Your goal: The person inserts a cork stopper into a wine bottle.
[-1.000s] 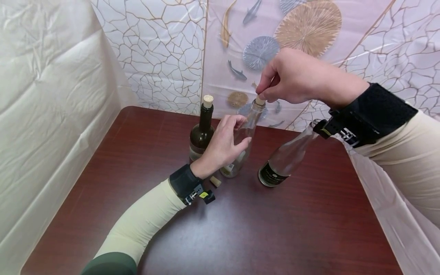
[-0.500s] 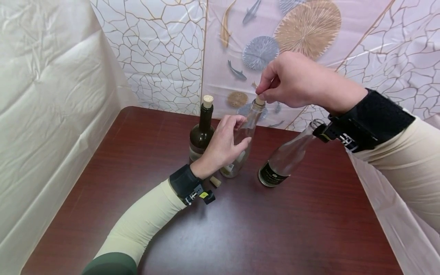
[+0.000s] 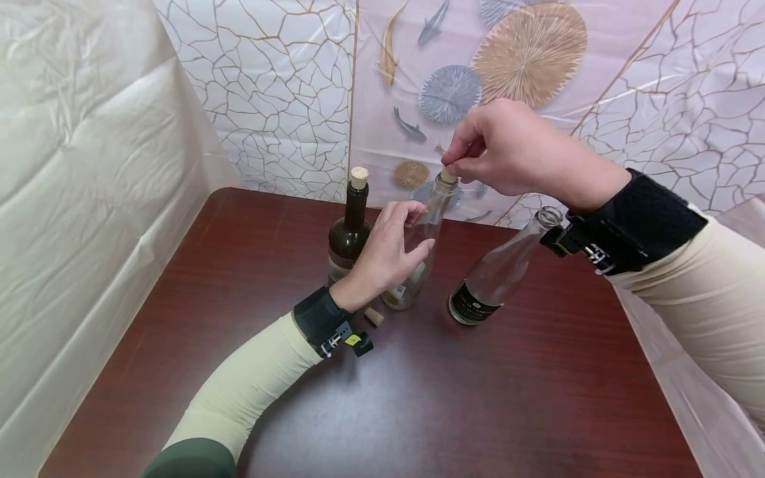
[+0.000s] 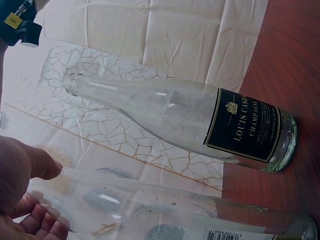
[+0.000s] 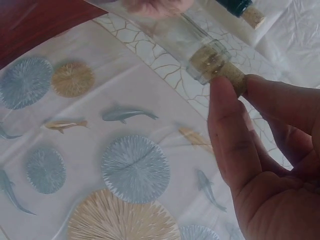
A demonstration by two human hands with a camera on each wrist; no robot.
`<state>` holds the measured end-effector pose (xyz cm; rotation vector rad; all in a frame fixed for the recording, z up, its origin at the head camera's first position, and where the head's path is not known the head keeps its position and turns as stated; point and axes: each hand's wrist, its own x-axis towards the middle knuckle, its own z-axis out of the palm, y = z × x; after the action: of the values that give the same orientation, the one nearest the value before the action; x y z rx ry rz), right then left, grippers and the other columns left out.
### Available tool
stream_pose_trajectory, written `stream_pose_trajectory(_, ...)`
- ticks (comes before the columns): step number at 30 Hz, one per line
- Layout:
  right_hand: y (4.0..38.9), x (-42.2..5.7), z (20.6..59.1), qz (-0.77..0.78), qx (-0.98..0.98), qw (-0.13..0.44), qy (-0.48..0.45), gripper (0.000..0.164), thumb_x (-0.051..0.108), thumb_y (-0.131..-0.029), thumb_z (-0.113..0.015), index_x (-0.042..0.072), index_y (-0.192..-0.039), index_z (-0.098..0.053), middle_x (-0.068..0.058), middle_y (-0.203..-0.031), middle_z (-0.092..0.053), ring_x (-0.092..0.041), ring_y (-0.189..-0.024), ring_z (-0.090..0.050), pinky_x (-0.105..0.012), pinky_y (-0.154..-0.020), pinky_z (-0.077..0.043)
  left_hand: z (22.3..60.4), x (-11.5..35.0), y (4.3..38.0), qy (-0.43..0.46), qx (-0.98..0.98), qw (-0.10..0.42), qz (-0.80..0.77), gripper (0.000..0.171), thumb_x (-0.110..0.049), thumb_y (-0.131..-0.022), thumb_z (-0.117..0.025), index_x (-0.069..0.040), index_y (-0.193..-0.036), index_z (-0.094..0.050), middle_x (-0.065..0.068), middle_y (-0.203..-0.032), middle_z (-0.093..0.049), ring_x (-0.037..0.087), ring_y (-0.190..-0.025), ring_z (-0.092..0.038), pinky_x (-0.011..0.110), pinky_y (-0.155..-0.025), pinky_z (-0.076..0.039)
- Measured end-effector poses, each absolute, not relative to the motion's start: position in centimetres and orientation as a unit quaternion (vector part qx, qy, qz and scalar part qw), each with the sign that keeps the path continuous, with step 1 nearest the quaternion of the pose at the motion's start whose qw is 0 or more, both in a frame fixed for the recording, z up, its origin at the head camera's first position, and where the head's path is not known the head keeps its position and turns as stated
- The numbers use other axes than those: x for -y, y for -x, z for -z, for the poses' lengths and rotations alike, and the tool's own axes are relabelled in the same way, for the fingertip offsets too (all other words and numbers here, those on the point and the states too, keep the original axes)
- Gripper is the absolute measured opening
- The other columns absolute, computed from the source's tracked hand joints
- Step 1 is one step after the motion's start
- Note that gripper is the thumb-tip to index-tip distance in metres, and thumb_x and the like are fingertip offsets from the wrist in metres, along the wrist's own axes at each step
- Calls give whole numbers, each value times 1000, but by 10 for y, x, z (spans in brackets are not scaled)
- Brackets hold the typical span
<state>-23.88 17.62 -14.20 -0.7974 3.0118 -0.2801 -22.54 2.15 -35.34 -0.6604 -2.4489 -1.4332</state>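
My left hand [image 3: 391, 249] grips a clear glass bottle [image 4: 150, 202] around its upper body, thumb on one side and fingers on the other. The bottle stands on the table. At its mouth, the thumb and index finger of my right hand [image 3: 508, 149] pinch a cork [image 5: 232, 77]. Part of this cork sits inside the glass neck and part sticks out, as the right wrist view shows. Just left of my left hand stands a dark green bottle [image 3: 348, 236] with a cork [image 3: 359, 176] in its top. A loose cork [image 3: 374, 317] lies near my left wrist.
To the right stands another clear bottle [image 3: 496, 269] with a black champagne label and an uncorked mouth, close to my right wrist strap. The brown table [image 3: 454, 405] meets patterned sheeting [image 3: 287, 99] at the back, with pale sheeting at the sides.
My right wrist and forearm have lowered a little, while the fingertips stay on the cork. My left hand and the bottles stay in place.
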Motion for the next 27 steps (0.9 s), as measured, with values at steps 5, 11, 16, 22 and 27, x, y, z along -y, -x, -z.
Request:
stream_pose_trajectory(5, 233, -178, 150, 108, -956, -26, 271, 8, 15, -93, -77, 12, -100, -81, -10, -102, -79, -7, -71, -65, -16, -61, -46, 351, -18, 223, 216, 845, 112, 476, 51, -19, -97, -75, -8, -141, -52, 10, -135, -54, 23, -125, -53, 37, -108, -50)
stream_pose_trajectory(11, 220, -181, 164, 123, -939, -105, 304, 11, 13, -96, -74, 11, -105, -80, -8, -105, -75, -17, -82, -69, -17, -65, -46, 350, -12, 218, 209, 852, 106, 468, 53, -21, -97, -76, -8, -142, -52, 10, -135, -54, 22, -125, -57, 36, -108, -52)
stream_pose_trajectory(16, 212, -187, 175, 163, -920, -177, 310, 17, 15, -95, -77, 10, -111, -79, -10, -110, -73, -21, -85, -69, -16, -72, -45, 350, -6, 207, 201, 857, 99, 465, 54, -22, -96, -77, -9, -142, -53, 9, -135, -55, 21, -126, -59, 35, -106, -54)
stream_pose_trajectory(22, 203, -196, 193, 202, -894, -258, 306, 16, 14, -94, -77, 7, -108, -79, -8, -97, -74, -8, -76, -64, -12, -72, -45, 356, 6, 189, 211, 848, 95, 477, 49, -20, -95, -78, -7, -137, -57, 9, -130, -58, 20, -120, -62, 33, -104, -56)
stream_pose_trajectory(27, 195, -201, 214, 255, -887, -269, 275, 16, 13, -95, -77, 9, -109, -80, -5, -93, -75, 12, -74, -56, -6, -69, -49, 368, 21, 173, 238, 820, 74, 516, 40, -15, -95, -78, -5, -130, -61, 12, -123, -63, 18, -107, -69, 29, -97, -60)
